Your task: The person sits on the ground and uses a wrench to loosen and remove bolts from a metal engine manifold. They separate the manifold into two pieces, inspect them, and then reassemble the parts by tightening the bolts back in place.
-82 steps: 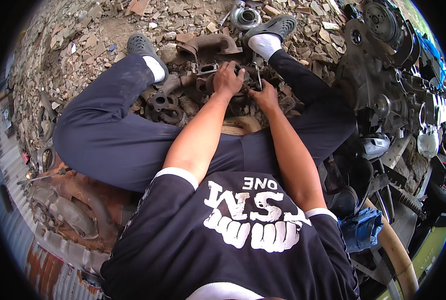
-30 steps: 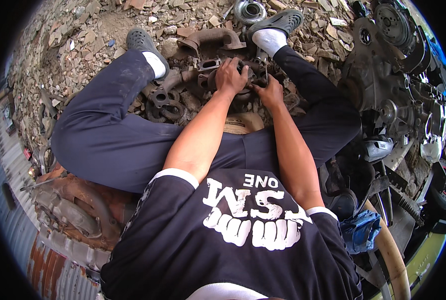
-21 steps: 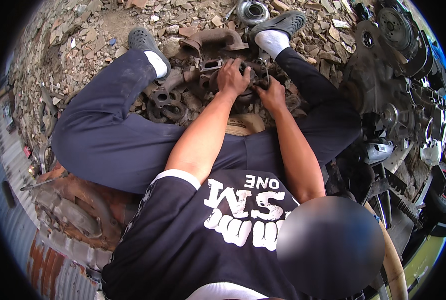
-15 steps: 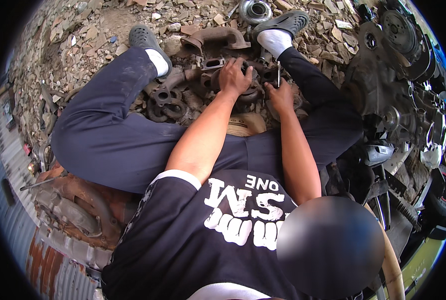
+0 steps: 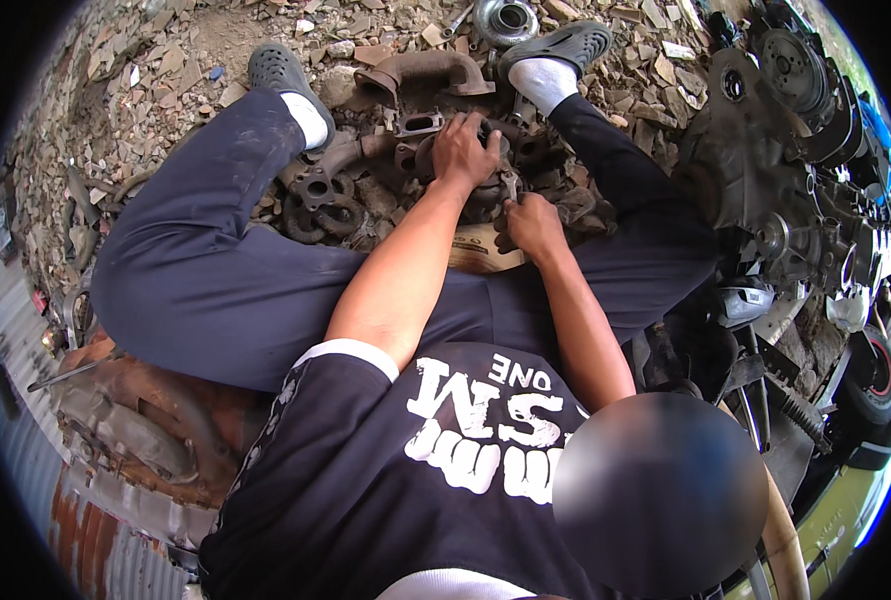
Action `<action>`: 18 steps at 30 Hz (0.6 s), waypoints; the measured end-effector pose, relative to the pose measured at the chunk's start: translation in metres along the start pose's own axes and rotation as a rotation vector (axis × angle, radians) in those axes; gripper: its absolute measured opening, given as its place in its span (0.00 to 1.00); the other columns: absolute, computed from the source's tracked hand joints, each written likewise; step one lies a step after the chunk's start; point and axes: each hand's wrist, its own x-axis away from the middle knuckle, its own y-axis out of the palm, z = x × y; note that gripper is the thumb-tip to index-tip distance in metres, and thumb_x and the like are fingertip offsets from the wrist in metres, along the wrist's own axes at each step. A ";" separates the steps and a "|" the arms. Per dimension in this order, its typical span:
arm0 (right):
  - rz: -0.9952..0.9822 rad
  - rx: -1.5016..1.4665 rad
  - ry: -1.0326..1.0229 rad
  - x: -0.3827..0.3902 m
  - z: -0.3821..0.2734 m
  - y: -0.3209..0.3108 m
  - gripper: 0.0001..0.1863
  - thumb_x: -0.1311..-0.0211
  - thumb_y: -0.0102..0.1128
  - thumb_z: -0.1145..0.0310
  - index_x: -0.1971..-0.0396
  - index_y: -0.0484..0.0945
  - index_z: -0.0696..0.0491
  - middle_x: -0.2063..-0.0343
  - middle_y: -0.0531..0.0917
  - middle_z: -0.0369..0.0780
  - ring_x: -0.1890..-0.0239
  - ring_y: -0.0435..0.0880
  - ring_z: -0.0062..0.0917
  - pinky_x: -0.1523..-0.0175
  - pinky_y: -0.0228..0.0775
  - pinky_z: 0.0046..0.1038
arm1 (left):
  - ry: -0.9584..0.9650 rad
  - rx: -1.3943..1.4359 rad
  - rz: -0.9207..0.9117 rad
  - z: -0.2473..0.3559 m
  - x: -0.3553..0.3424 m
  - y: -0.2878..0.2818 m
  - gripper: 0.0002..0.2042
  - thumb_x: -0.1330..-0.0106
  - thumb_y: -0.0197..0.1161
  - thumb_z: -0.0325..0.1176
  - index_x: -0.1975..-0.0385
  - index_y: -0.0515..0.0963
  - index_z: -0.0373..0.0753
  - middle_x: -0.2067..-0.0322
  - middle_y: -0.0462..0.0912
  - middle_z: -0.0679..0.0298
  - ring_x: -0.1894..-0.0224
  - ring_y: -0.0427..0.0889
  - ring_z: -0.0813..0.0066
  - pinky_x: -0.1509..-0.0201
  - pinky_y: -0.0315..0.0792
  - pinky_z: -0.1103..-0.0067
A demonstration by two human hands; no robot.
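One left hand rests on rusty metalwork, grip unclear; right hand holds a silvery tool, below an open-mouthed housing, top centre.

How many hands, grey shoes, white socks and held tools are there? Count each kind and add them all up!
Hands: 2 (left hand, right hand)
Grey shoes: 2 (left shoe, right shoe)
White socks: 2 (left sock, right sock)
Held tools: 1 (metal tool in the right hand)
Total: 7
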 end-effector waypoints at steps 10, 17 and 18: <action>-0.154 -1.049 0.409 -0.017 -0.013 0.051 0.09 0.24 0.52 0.67 0.65 0.76 0.53 0.76 0.77 0.35 0.80 0.75 0.25 0.75 0.70 0.34 | 0.001 0.014 0.041 -0.003 0.002 0.003 0.18 0.41 0.67 0.42 0.55 0.80 0.39 0.56 0.82 0.50 0.50 0.81 0.48 0.44 0.75 0.60; 0.076 -0.963 0.473 -0.018 -0.020 0.073 0.08 0.23 0.50 0.67 0.64 0.74 0.52 0.78 0.73 0.33 0.83 0.69 0.21 0.81 0.58 0.30 | 0.014 0.032 0.021 -0.001 0.001 0.001 0.17 0.40 0.67 0.43 0.56 0.80 0.39 0.55 0.82 0.51 0.50 0.81 0.47 0.44 0.75 0.60; 0.048 -1.048 0.490 -0.013 -0.023 0.065 0.07 0.23 0.50 0.67 0.63 0.74 0.52 0.78 0.73 0.33 0.83 0.68 0.20 0.82 0.56 0.29 | 0.011 0.032 0.027 -0.002 0.002 0.001 0.17 0.40 0.67 0.43 0.56 0.80 0.39 0.56 0.82 0.51 0.51 0.81 0.47 0.44 0.75 0.60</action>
